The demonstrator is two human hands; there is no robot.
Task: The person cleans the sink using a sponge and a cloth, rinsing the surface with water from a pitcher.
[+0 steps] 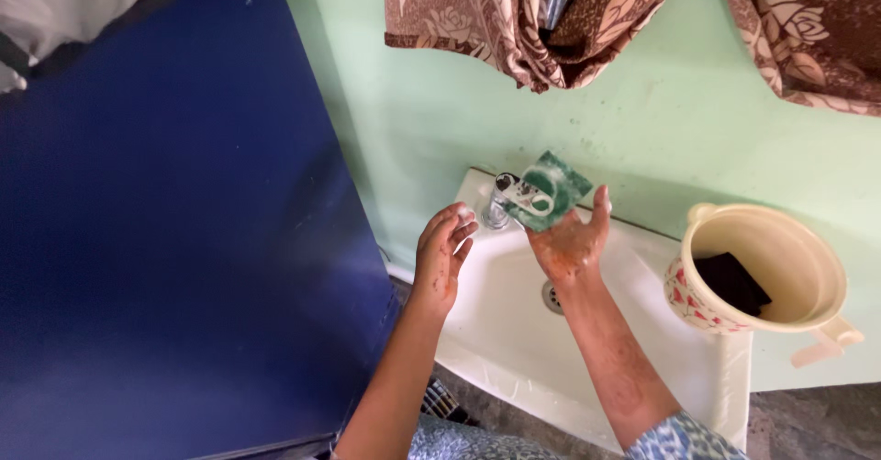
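My right hand point(571, 241) is held palm up over a white washbasin point(514, 341), with a flat green scrub pad point(560, 185) carrying white foam on its fingers. My left hand point(442, 253) hovers a little to the left, fingers slightly curled and apart, soapy at the tips, holding nothing. A metal tap point(500, 201) stands at the basin's back edge between the two hands. The drain point(552, 297) shows below my right wrist.
A cream plastic jug point(780, 267) with a red pattern and a dark object inside stands on the basin's right rim. A dark blue door point(174, 230) fills the left. Brown floral curtains point(514, 19) hang on the pale green wall point(661, 120).
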